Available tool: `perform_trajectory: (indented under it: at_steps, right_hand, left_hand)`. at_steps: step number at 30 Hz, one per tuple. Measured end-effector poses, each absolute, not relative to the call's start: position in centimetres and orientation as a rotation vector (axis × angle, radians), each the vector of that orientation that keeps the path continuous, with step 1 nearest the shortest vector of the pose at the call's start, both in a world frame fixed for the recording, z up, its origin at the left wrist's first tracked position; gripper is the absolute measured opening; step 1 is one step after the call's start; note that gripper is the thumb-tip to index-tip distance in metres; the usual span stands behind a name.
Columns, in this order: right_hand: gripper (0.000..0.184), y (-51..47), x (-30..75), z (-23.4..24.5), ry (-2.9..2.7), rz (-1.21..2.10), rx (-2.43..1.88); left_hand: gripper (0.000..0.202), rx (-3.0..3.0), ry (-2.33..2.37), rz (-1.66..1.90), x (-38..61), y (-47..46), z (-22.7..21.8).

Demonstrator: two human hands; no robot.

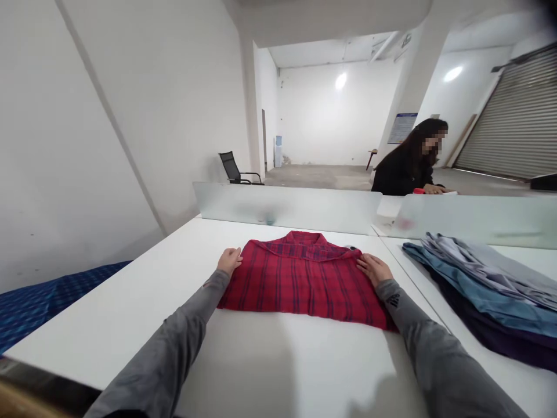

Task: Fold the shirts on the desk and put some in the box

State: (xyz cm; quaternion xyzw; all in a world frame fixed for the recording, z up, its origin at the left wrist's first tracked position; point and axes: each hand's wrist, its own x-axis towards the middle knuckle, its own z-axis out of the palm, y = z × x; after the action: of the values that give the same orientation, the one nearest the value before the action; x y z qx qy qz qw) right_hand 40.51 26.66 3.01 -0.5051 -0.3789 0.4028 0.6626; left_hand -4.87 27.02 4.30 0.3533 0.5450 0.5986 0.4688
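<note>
A red and navy plaid shirt lies folded on the white table, its collar at the far side. At its upper left corner my left hand is closed, with the fingertips pinching the fabric edge. My right hand grips the opposite upper corner, its fingers bent over the cloth. The thumb of the right hand is hard to make out. Grey sleeves cover both forearms.
Folded clothes in grey, blue and dark purple are piled at the right. Frosted dividers cross the table's back. Beyond, a person in black leans over a surface. Blue patterned fabric lies left; an office chair stands behind.
</note>
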Motion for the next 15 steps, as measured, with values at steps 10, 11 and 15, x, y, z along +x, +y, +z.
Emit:
perform_trajectory:
  at_steps: [10, 11, 15]
  right_hand:
    - [0.071, 16.4, 39.6, 0.9, -2.485, 0.018, -1.621]
    - [0.071, 16.5, 39.1, 1.1, -2.499, -0.065, -1.697]
    - [0.067, 14.2, 38.9, 1.0, -2.534, -0.137, -1.743]
  left_hand:
    - [0.07, 2.763, 1.393, 0.259, -4.0, 18.1, 0.1]
    - [0.068, 2.757, 1.434, 0.227, -3.3, 18.8, 0.3]
    - [0.057, 2.705, 1.402, 0.289, -2.5, 18.1, 1.3]
